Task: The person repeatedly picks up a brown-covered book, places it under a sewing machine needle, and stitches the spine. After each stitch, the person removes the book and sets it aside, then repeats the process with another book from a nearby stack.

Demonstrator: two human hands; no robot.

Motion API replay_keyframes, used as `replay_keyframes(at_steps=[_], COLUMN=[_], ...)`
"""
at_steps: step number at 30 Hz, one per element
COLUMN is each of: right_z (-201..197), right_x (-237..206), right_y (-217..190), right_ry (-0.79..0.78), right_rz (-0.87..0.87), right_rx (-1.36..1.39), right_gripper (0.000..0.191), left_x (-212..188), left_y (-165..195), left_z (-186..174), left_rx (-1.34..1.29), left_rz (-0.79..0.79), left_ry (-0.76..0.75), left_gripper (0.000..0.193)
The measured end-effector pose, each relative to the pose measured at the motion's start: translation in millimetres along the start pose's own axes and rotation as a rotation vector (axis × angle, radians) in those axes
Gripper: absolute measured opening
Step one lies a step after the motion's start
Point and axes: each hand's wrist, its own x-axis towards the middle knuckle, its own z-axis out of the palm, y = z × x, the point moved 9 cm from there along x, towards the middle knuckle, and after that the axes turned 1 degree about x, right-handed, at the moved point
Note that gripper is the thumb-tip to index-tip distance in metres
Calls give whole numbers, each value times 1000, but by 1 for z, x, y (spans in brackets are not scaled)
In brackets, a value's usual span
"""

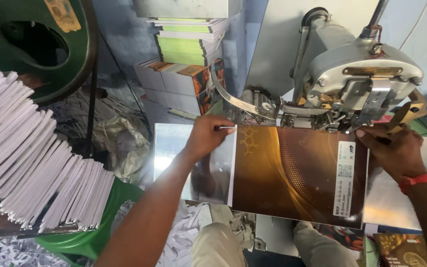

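the brown glossy booklet lies flat on the shiny metal table, its far edge under the grey stitching machine head. the left hand pinches its far left corner with curled fingers; the right hand presses the far right corner, fingers bent. better to keep the edge square and fingertips away from the stitcher.

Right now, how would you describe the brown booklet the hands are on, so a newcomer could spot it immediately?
Find the grey stitching machine at upper right; directly below its head lies the brown booklet on a shiny metal table. The left hand touches its top left corner, the right hand its top right. Unlike the stacked booklets behind, it lies alone, glossy brown-gold with a white label strip.
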Motion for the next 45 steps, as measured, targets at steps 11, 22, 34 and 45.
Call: replay_keyframes(at_steps=[11,22,34,45], right_z=[8,19,16,10], right_x=[-10,-12,-11,-8], right_y=[10,30,21,11], right_ry=[88,108,138,101], right_rz=[-97,-82,-147,-132], right_rx=[-131,-164,-239,-155], right_gripper=[30,31,28,28], left_x=[-11,-16,-8,-4], left_y=[24,38,25,29], left_z=[-6,-6,-5,0], left_rx=[65,140,193,109], left_rz=[357,363,194,318], left_ry=[220,292,241,253], left_gripper=[14,10,17,19])
